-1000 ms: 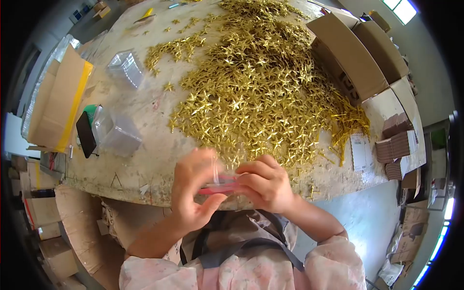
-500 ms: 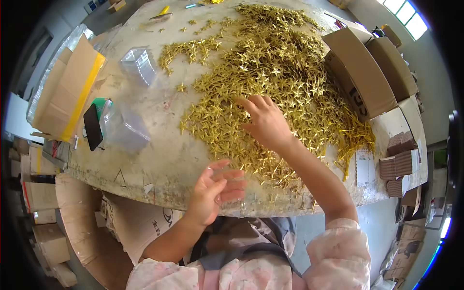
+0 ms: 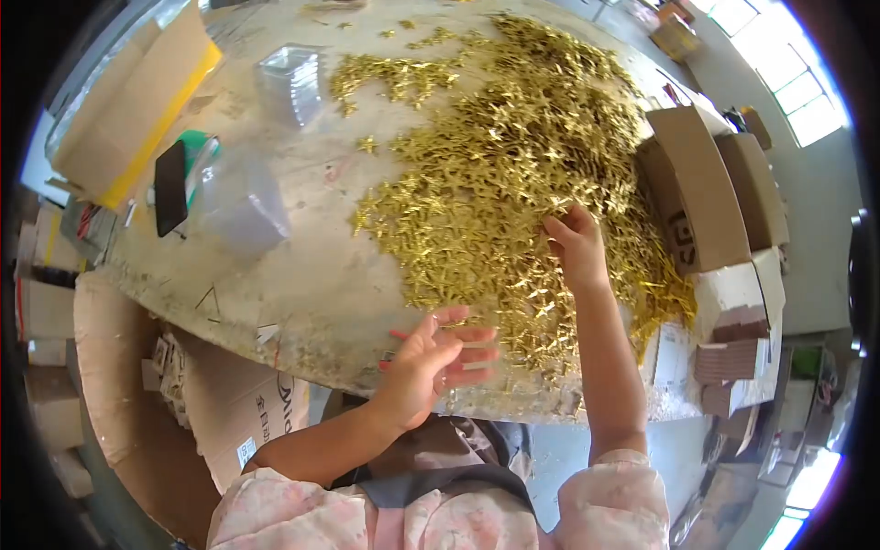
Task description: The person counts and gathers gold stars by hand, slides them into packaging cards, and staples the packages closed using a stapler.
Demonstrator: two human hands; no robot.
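A wide heap of small gold stars [image 3: 467, 183] covers the middle and right of the table. My right hand [image 3: 581, 252] reaches into the heap with thumb and fingers pinched on a gold star; the fingertips partly hide it among the others. Close to the near table edge, my left hand [image 3: 435, 362] hovers at the front of the heap, palm turned right. Its fingers are apart, and I see nothing held in them. Something small and red shows just beside its knuckles.
Left on the table [image 3: 321, 302] are clear plastic containers [image 3: 243, 206], a black phone [image 3: 170, 188] and a yellow-taped carton [image 3: 137, 101]. Cardboard boxes [image 3: 701, 188] border the heap on the right, near stacked brown pieces [image 3: 729, 359]. A large open carton [image 3: 115, 357] stands below left.
The view has turned, shifting the table. My right hand has moved right across the heap, its fingers closing from spread to pinched. My left hand keeps its spread pose near the edge.
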